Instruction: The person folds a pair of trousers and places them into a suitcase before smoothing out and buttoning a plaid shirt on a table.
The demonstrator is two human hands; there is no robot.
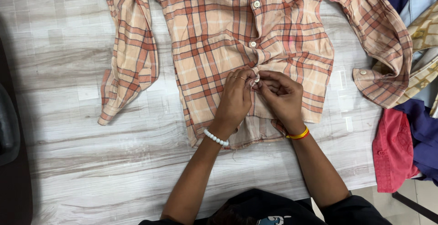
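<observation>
Buttoning step: both hands' fingers are pinching a button at the shirt placket, frame centre; next move needs pushing it through the hole.

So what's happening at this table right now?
A person is working on a peach plaid shirt spread flat on a pale wood-grain table. Both the left hand and the right hand pinch the front placket at a small white button near the hem. The buttons higher up look fastened. A pile of other clothes, red and blue among them, lies at the right edge.
</observation>
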